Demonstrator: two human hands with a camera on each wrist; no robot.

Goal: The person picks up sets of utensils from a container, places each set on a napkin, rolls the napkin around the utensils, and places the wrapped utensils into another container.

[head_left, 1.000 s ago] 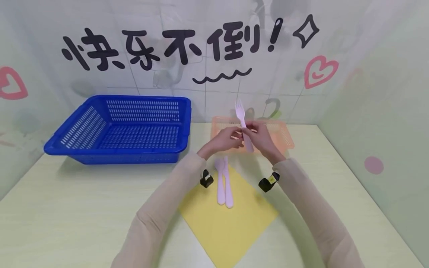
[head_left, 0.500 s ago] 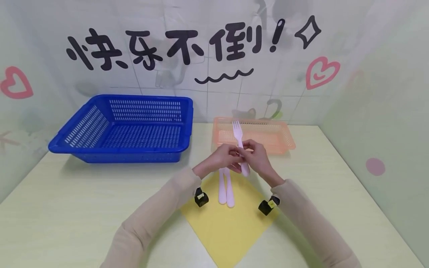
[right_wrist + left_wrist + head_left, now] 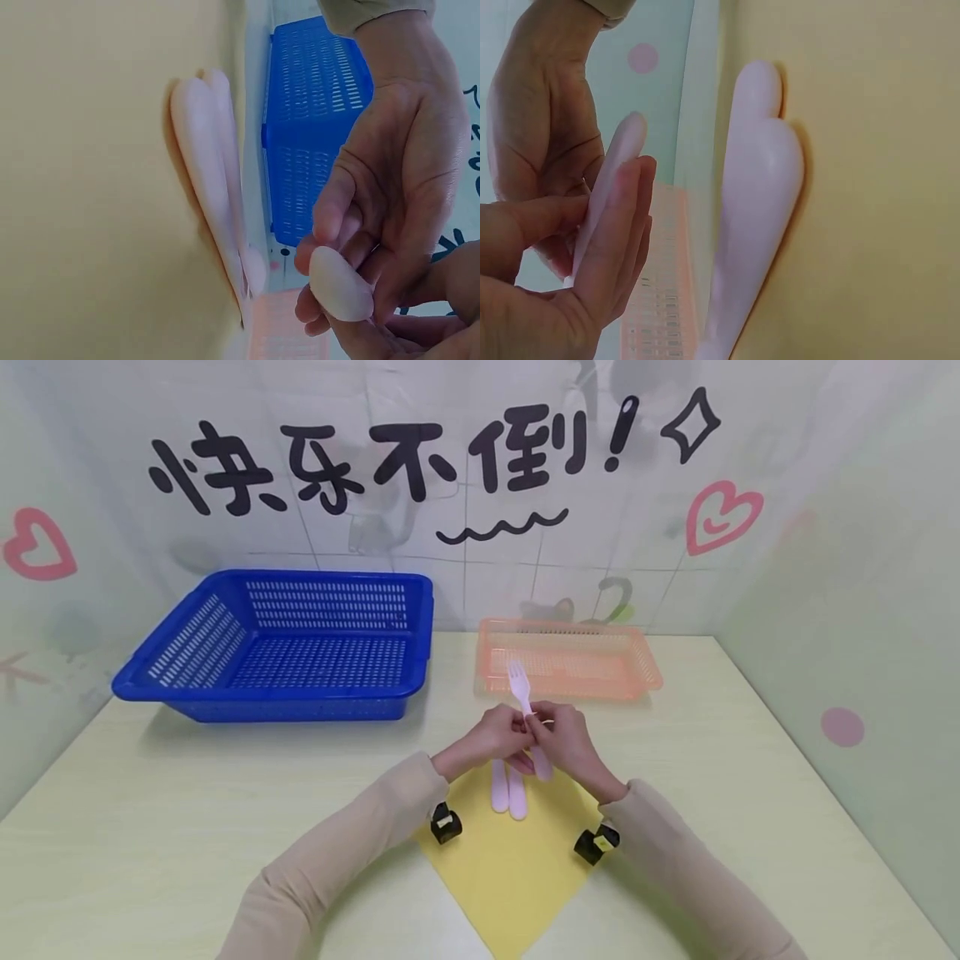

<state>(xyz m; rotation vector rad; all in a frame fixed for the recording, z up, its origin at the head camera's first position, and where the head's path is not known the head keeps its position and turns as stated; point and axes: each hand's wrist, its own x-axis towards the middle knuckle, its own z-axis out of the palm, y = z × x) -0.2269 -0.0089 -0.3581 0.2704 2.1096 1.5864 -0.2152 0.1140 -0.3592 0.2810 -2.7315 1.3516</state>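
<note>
A pale pink plastic fork (image 3: 519, 681) is held between both hands, tines up and tilted away, over the top part of a yellow square sheet (image 3: 495, 877). My left hand (image 3: 495, 735) pinches its handle between thumb and fingers. From the other side my right hand (image 3: 570, 742) grips the same handle, whose rounded end (image 3: 341, 285) faces the right wrist view. Below, two more pale pink utensils (image 3: 754, 165) lie side by side on the sheet, handle ends overlapping. In the head view the hands hide their heads, leaving the handles (image 3: 499, 789) visible.
Behind the hands sits a shallow orange mesh basket (image 3: 600, 681). A larger blue perforated basket (image 3: 360, 710) stands at the back left. A pale curtain with printed writing hangs behind the light table (image 3: 187, 827), and a wall closes its right side.
Both hands have drawn the fork back toward the body and lower, from over the orange basket to over the yellow sheet, covering the heads of the two lying utensils.
</note>
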